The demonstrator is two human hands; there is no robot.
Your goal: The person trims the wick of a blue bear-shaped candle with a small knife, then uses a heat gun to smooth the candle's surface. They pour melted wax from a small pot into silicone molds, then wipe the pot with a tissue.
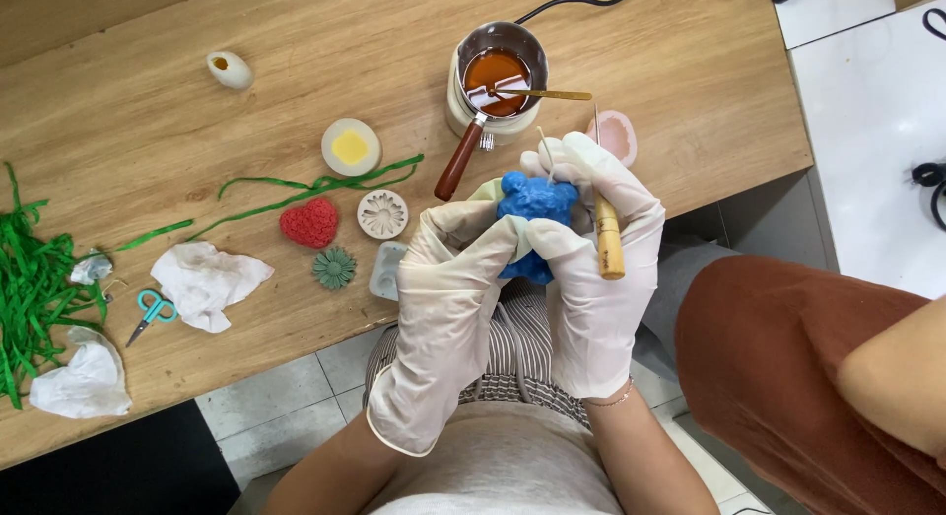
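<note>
Both my hands wear whitish rubber gloves and together hold a blue bear-shaped wax piece [535,205] over the table's near edge. My left hand [448,288] cups it from the left and below. My right hand [591,249] grips it from the right and also holds a wooden-handled needle tool [607,234] upright against the palm. A thin white wick [545,152] sticks up from the blue piece.
A metal melting pot [498,76] of orange wax with a wooden handle and a spoon stands behind my hands. Left of them lie a red heart candle [309,223], flower moulds [382,214], green ribbon [315,188], crumpled tissue [207,278], small scissors [150,312]. Another person's brown sleeve [788,357] is at right.
</note>
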